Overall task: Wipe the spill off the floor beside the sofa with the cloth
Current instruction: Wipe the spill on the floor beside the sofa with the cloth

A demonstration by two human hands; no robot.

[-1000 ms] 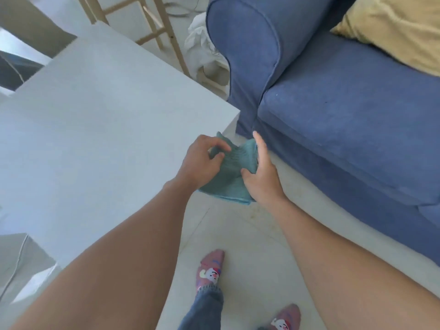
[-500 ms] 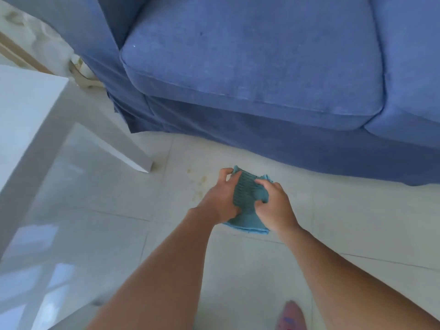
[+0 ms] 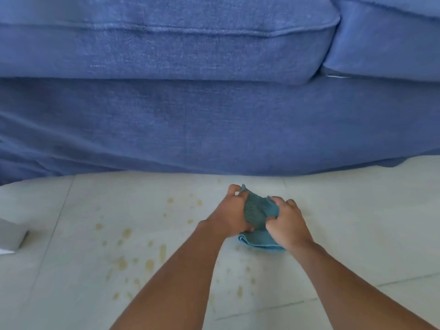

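2 hands, left hand (image 3: 229, 216) and right hand (image 3: 287, 225), each grip clenched on teal cloth (image 3: 258, 211), above yellowish spill (image 3: 133, 256) beside sofa (image 3: 190, 120)

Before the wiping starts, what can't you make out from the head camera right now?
- Whether the cloth touches the floor: left hand and right hand cover it.
- Spill extent: forearms hide part.
- Sofa ends: cut off by the frame.
- Grey object at left edge: mostly cropped.
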